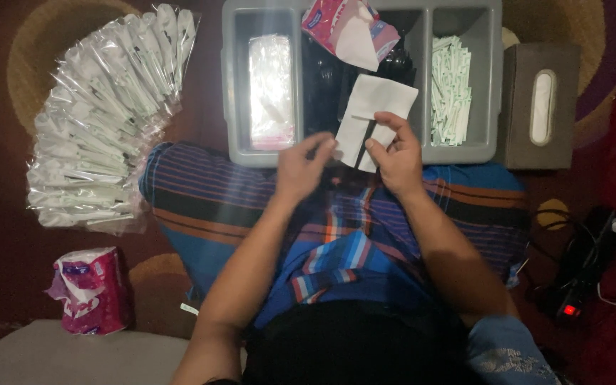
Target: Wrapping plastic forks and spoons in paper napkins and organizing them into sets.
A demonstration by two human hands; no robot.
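Note:
My right hand [396, 153] and my left hand [302, 166] hold a white folded paper napkin [373, 113] between them, above my lap and the front rim of a grey compartment tray [234, 139]. A thin dark item, maybe a black utensil [367, 137], lies against the napkin under my right fingers. The left fingertips pinch the napkin's left edge. The tray holds a clear packet [271, 91] on the left, dark items in the middle and small white-green sachets [451, 89] on the right. An opened pink napkin pack [349, 27] rests on the tray's top.
A fan of clear-wrapped cutlery packs [105, 117] lies on the floor at left. Another pink napkin pack [93, 289] sits lower left. A brown tissue box [540, 105] stands right of the tray. Cables and a power strip [577, 285] lie at right.

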